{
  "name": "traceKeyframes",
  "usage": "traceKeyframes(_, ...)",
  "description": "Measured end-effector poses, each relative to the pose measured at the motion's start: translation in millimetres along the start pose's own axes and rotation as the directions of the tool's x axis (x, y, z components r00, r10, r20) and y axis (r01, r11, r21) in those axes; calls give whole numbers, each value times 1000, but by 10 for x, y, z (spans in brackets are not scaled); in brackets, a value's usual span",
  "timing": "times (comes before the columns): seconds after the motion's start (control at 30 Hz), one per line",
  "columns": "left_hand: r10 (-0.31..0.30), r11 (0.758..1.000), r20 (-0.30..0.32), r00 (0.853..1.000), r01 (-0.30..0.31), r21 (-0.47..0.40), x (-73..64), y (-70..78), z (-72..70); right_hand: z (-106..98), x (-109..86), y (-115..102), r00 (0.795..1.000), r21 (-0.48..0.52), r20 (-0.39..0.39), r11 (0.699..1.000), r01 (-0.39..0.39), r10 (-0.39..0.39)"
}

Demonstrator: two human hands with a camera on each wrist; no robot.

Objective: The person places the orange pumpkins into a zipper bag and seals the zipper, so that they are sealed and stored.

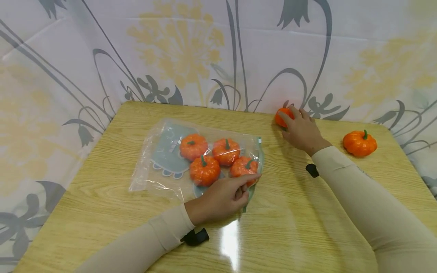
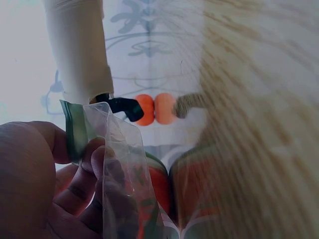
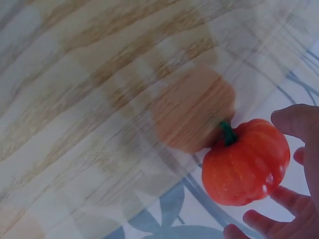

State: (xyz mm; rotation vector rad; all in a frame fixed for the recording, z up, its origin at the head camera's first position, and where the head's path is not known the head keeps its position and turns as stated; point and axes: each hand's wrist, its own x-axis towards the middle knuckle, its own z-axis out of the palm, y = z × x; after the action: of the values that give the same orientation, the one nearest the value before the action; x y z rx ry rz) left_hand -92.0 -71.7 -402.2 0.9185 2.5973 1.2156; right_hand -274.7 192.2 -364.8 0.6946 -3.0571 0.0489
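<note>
A clear zip bag (image 1: 143, 170) lies flat on the table with a pale blue print and several orange toy pumpkins (image 1: 205, 170) inside it. At its right-hand opening, my left hand (image 1: 223, 197) pinches the green zip edge (image 2: 76, 132), index finger stretched along it. My right hand (image 1: 302, 129) reaches to the table's back edge, over a loose toy pumpkin (image 1: 280, 116). In the right wrist view, its thumb and spread fingers (image 3: 286, 199) are right at the side of this pumpkin (image 3: 244, 164), which has a green stem.
Another toy pumpkin (image 1: 360, 144) sits on the right of the wooden table (image 1: 290, 235), beyond my right forearm. A flower-patterned cloth (image 1: 205, 49) hangs close behind the table's back edge. Black straps with cameras (image 1: 196, 237) are on both wrists.
</note>
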Motion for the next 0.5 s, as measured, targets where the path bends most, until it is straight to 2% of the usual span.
traceKeyframes(0.5,-7,1000,4,1000,7,-7,-1,-2,-1,53,129,12,1000,-13,2,1000,13,-13)
